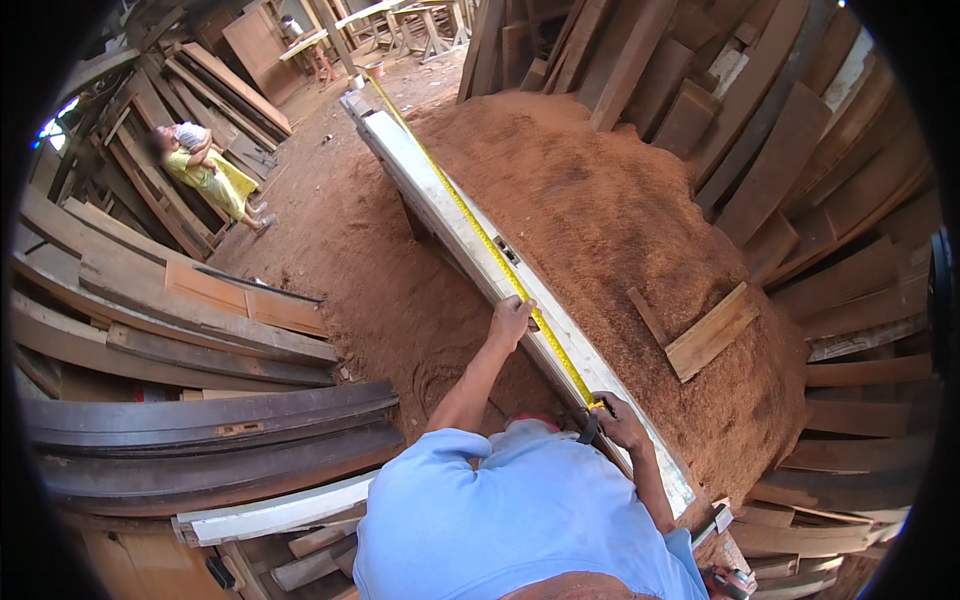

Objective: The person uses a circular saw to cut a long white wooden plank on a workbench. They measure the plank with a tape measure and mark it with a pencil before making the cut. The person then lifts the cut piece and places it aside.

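Observation:
A long white-painted wooden beam (558, 318) runs slantwise from the far left toward my right side. Along its top lies the yellow blade of a tape measure (465, 208), drawn out to the beam's far end. My left hand (510, 322) is closed at the beam's left edge, its fingers gripping the blade. Closer to my body, my right hand (622, 422) is closed around the tape measure's case, which its fingers mostly cover. A small dark metal fitting (507, 250) sits on the beam ahead of my left hand.
A big sawdust heap (570, 180) rises right of the beam, with a loose board (712, 332) on it. Planks (740, 140) lean along the right; dark boards (210, 425) are stacked at left. A person in yellow (215, 175) stands far left. Workbenches (430, 25) stand behind.

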`<move>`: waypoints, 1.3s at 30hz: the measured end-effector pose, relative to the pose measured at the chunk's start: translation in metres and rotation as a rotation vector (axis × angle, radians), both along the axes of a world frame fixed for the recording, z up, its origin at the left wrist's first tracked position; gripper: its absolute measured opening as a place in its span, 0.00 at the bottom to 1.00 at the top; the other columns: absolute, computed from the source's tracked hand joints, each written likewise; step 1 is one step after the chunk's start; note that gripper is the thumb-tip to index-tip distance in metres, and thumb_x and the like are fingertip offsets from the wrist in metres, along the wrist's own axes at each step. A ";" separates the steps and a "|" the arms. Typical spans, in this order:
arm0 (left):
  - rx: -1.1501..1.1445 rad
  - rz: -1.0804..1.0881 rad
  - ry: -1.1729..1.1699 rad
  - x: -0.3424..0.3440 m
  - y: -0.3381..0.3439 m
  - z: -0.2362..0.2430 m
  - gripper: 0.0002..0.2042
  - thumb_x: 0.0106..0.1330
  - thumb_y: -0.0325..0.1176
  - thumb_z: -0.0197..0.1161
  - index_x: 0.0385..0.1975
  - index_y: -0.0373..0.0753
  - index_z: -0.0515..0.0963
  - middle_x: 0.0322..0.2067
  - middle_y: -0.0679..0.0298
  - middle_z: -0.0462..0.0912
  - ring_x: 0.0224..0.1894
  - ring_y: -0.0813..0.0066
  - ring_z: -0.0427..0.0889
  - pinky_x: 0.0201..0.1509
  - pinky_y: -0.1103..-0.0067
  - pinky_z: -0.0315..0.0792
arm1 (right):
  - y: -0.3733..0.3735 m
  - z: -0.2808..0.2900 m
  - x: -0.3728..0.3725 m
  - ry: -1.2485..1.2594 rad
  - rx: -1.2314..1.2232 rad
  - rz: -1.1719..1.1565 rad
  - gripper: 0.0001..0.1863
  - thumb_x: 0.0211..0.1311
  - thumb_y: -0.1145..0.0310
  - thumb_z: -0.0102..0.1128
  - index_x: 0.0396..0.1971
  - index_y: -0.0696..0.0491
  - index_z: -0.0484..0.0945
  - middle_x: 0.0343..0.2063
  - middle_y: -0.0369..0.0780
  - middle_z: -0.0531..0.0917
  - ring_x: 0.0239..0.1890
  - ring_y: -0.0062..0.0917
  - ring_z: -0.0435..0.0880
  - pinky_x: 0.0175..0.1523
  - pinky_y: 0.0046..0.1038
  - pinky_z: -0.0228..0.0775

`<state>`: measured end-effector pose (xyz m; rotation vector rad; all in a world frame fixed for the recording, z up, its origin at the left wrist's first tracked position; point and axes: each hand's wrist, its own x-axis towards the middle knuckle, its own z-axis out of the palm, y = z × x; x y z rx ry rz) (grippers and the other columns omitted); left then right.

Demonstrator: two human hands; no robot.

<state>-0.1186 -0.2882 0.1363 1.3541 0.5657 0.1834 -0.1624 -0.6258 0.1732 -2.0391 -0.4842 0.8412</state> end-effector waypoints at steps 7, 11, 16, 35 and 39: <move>-0.077 0.116 0.007 0.029 0.088 -0.008 0.10 0.74 0.33 0.59 0.41 0.32 0.79 0.34 0.58 0.86 0.28 0.70 0.87 0.31 0.72 0.86 | -0.023 -0.024 -0.017 -0.011 -0.005 0.017 0.25 0.66 0.61 0.62 0.61 0.55 0.75 0.54 0.50 0.83 0.59 0.37 0.80 0.66 0.33 0.68; -0.049 0.184 -0.003 0.048 0.147 -0.007 0.10 0.74 0.35 0.59 0.41 0.34 0.80 0.34 0.59 0.86 0.29 0.70 0.87 0.33 0.70 0.86 | -0.058 -0.027 -0.038 0.154 -0.063 -0.092 0.23 0.64 0.66 0.63 0.59 0.55 0.78 0.49 0.43 0.85 0.52 0.27 0.82 0.60 0.29 0.72; 0.011 0.235 0.031 0.070 0.196 -0.009 0.10 0.74 0.36 0.59 0.39 0.36 0.80 0.34 0.62 0.87 0.27 0.72 0.86 0.32 0.74 0.83 | -0.076 -0.038 -0.049 0.328 0.059 -0.169 0.23 0.62 0.68 0.63 0.57 0.58 0.79 0.47 0.40 0.85 0.49 0.22 0.81 0.57 0.26 0.73; -0.129 0.221 0.097 0.095 0.220 -0.035 0.10 0.75 0.33 0.59 0.46 0.33 0.79 0.38 0.59 0.86 0.35 0.68 0.88 0.41 0.66 0.87 | 0.011 -0.034 -0.011 0.137 -0.001 -0.124 0.19 0.65 0.66 0.61 0.52 0.58 0.81 0.35 0.37 0.83 0.38 0.19 0.79 0.45 0.24 0.72; -0.140 0.203 0.126 0.094 0.213 -0.042 0.10 0.76 0.35 0.59 0.47 0.35 0.78 0.39 0.61 0.86 0.37 0.69 0.87 0.43 0.67 0.85 | 0.029 -0.024 -0.006 0.094 -0.048 -0.101 0.18 0.66 0.66 0.60 0.52 0.59 0.81 0.36 0.37 0.84 0.39 0.20 0.79 0.47 0.25 0.73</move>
